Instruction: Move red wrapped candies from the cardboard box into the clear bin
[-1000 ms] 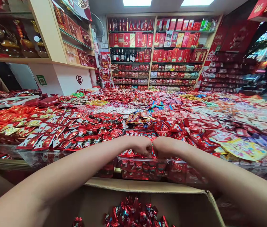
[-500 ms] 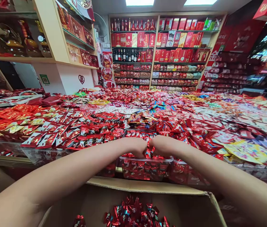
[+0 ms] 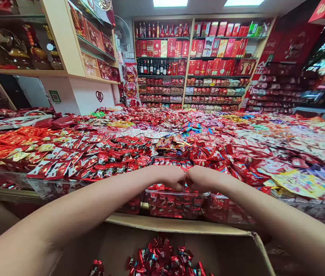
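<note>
My left hand (image 3: 174,177) and my right hand (image 3: 197,178) meet over a clear plastic bin (image 3: 162,194) of red-wrapped candies (image 3: 168,203). Both are closed, knuckles up, with the fingers curled down and mostly out of sight. What they hold, if anything, is hidden. The hands touch or nearly touch each other just above the candies. Below my forearms stands an open cardboard box (image 3: 179,226). Inside it lies a pile of shiny red candies (image 3: 162,257), with another candy (image 3: 96,267) apart on the left.
Heaps of wrapped sweets (image 3: 122,149) spread left, right and behind the bin. A yellow-wrapped pile (image 3: 297,182) lies at right. Shelves (image 3: 191,50) with bottles and red boxes line the back wall. A display cabinet (image 3: 61,42) juts in at the left.
My left hand has shifted slightly right, closing the gap to my right hand. The right hand has moved slightly right too. The box and its candies look the same.
</note>
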Available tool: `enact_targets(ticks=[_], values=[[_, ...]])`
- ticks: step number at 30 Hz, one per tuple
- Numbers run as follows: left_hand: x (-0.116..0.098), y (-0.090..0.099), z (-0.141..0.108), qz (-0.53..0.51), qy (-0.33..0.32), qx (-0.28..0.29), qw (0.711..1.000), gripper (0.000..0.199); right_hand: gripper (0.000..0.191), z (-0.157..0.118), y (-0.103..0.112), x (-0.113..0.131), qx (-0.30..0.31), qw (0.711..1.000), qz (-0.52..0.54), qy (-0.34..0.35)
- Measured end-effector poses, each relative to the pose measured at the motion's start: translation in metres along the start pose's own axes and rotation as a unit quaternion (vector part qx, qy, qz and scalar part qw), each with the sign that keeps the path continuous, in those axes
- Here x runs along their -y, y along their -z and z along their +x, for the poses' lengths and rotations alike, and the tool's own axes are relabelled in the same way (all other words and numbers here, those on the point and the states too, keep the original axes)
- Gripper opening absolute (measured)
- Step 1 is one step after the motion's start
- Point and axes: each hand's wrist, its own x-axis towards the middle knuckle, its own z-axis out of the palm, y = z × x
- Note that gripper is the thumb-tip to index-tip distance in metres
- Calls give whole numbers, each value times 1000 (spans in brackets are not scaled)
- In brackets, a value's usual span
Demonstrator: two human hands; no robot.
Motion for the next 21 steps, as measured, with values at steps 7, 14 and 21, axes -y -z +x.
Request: enact_targets(ticks=[7, 14, 21], values=[[1, -11, 4, -93, -21, 3, 995, 13, 22, -1, 5, 1, 37, 999, 8, 1], [4, -9, 5, -122, -6, 26, 992, 13, 25, 12, -6, 0, 42, 999, -30, -10], [5, -9, 4, -127, -11, 42, 991, 17, 23, 6, 6, 5, 108, 993, -49, 22]])
